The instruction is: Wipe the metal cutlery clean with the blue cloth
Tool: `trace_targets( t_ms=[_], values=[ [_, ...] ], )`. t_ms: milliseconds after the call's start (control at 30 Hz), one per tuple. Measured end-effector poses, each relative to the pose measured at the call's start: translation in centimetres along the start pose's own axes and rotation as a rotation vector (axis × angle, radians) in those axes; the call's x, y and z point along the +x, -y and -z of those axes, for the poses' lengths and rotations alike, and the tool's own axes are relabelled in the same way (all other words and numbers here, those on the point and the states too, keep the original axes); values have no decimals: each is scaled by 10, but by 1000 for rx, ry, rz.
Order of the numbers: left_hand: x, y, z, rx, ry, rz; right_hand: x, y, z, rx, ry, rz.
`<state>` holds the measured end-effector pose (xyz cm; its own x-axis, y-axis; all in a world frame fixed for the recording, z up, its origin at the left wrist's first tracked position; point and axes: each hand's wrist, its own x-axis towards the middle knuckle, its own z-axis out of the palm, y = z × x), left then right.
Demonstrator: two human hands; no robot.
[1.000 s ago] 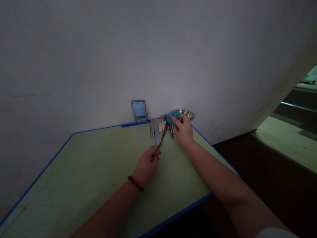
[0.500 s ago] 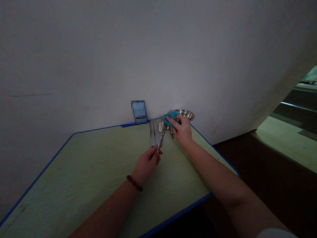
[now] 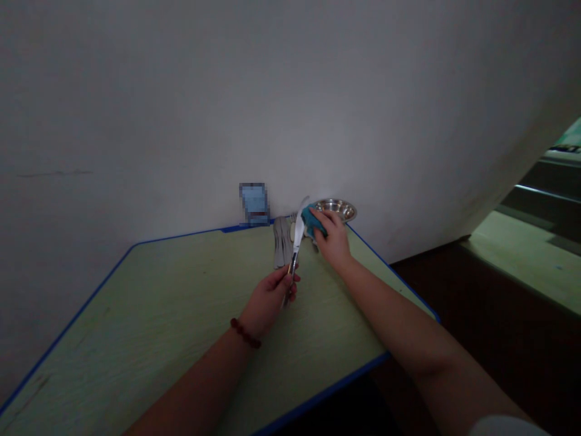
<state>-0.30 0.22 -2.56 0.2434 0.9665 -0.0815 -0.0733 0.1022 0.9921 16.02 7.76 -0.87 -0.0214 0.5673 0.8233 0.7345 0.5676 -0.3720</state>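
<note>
Knife (image 3: 298, 230): in front of and left of the bowl (image 3: 350, 209), blade tip slanting up toward the wall. Judged stiff, fairly light, not fragile; smooth metal, so probably slippery. Best hold: the handle, clear of the edge. Left hand (image 3: 267, 303), nearer the wearer than the bowl, is closed around that handle, thumb on top; forearm enters low, angled toward the bowl. Right hand (image 3: 334, 239), just in front of the bowl, palm down, pinches a blue cloth (image 3: 314, 221) beside the blade; cloth looks soft, easily folded. Blade contact: cannot tell.
</note>
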Motion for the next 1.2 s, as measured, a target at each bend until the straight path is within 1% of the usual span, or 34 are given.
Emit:
trace_targets(
  t_ms=[133,267,333,433,533,633,833,1033,1133,1200],
  values=[
    [1,1,0,-29,-16,-21,0,-1,-2,98,18,-4],
    [2,2,1,-51,-20,-48,0,-2,-5,167,5,-28],
    [2,2,1,-37,-21,-48,0,-1,-7,215,-7,-86],
    [1,1,1,-14,-29,-44,1,1,-9,311,-4,-223],
    [-1,-2,0,-15,-38,-39,2,2,-12,452,28,-338],
    [-1,-2,-1,-9,-40,-17,1,1,-16,614,70,-424],
    [1,0,0,5,-30,-3,-2,5,-21,876,103,-573],
    [1,1,2,45,-3,-14,-1,16,-17,1129,204,-727],
    [1,1,2,30,-17,-8,0,18,-15,1192,247,-781],
    [1,2,1,-1,-20,2,-1,19,-14,1193,253,-785]
  ],
)
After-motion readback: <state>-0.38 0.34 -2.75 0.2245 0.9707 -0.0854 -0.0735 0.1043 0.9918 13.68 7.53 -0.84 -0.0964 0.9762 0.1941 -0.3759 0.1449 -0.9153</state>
